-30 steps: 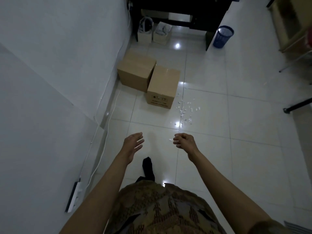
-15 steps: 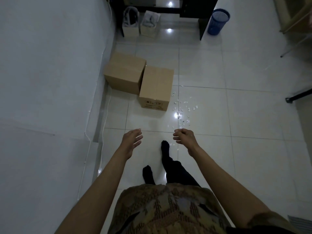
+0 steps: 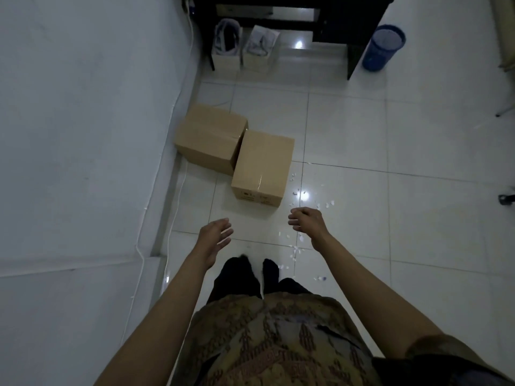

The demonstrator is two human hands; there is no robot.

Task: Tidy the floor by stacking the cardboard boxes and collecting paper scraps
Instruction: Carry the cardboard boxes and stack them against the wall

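Closing in on the boxes, both hands empty and nothing stacked yet.

Over the last second the person has stepped forward: the near cardboard box and the far cardboard box now sit closer in view, and some paper scraps lie beside the feet, which I take to mean the boxes come first. The left hand is released with fingers straight; the right hand hangs loosely curled and holds nothing. Both boxes rest on the tiled floor near the wall, touching at a corner (side by side, not stacked). The near box's long axis runs away from the person, printed end facing them; the far box lies angled toward the wall.
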